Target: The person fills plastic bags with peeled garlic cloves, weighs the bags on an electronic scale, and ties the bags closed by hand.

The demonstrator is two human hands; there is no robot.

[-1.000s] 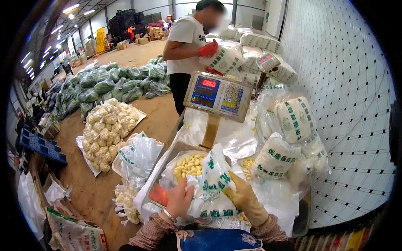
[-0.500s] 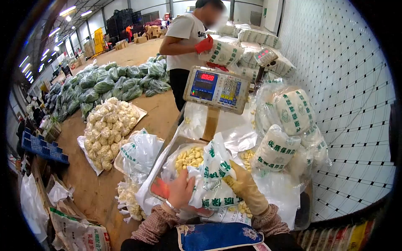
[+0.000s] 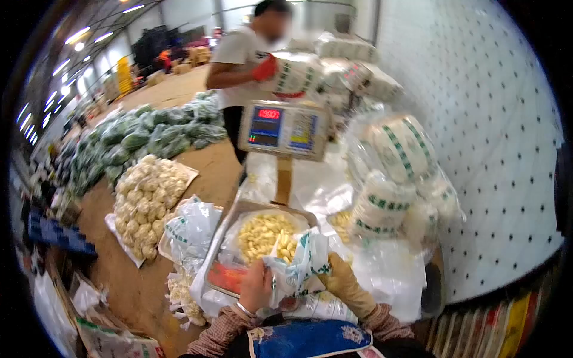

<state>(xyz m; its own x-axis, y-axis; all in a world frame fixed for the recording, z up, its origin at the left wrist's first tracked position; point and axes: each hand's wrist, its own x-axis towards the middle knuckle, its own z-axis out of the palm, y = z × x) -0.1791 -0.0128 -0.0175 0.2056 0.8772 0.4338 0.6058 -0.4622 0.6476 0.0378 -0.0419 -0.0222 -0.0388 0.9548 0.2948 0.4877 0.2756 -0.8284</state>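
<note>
Both hands grip a white plastic bag printed with green characters. My bare left hand, with a bracelet at the wrist, is closed on its left side. My right hand, in a tan glove, is closed on its right side. Just beyond the bag, a heap of peeled garlic cloves lies on clear plastic in the tray of a scale. Something red lies in the tray beside my left hand. The scale's display stands behind, its red digits blurred.
Filled garlic bags are stacked at right beside a white dotted wall. Bulbs in a pile and green bagged produce lie on the floor at left. Across the table, a person in red gloves holds a filled bag.
Both hands have brought the printed bag lower, and its raised top has folded down. More garlic cloves show in the tray. The whole view has shifted and blurred slightly.
</note>
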